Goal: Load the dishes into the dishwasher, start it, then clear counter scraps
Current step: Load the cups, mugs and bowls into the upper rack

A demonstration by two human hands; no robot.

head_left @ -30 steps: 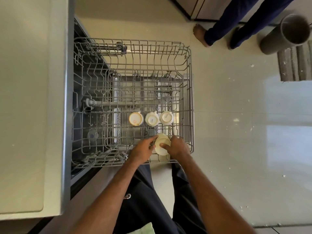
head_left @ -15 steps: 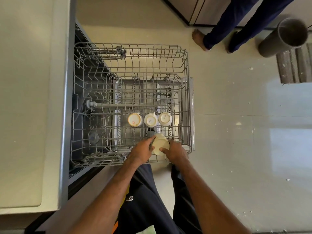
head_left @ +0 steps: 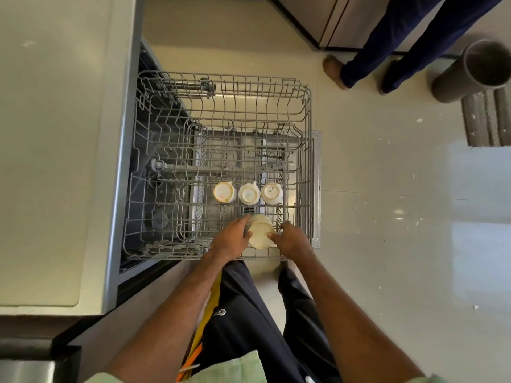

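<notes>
Head view, looking straight down.

- Upper rack [head_left: 309, 150] is pulled out over the open dishwasher door [head_left: 317, 172], beside the counter [head_left: 55, 139].
- Three cups [head_left: 249, 193] stand in a row across the middle of the rack, touching or nearly so, bases up. Judgement: they are inverted so that water drains off and does not pool inside.
- Fourth cup [head_left: 260, 234] is in the near row of the rack, just in front of the middle and right cups. It is tilted with its pale base toward the camera. I cannot tell whether it bears on the wires yet.
- Left hand [head_left: 231, 240]: fingers curled round the cup's left side, gripping it.
- Right hand [head_left: 294, 241]: fingertips pinch the cup's right edge near the base, holding it from the other side.
- Judgement on the two-handed hold: one hand carries, the other steers the tilt, so the rim slips between the tines without catching.
- Step in hand: seating this cup mouth-down. Task is early, as most of the rack holds nothing, the start is not yet made, and scraps are not yet addressed.
- Risk: released while tilted, the cup could tip against the wires or knock its neighbours.
- Also present: a second person's legs [head_left: 398, 48] on the floor [head_left: 387, 230] at far right, a grey cylinder [head_left: 470, 76] and a mat [head_left: 486, 120].
</notes>
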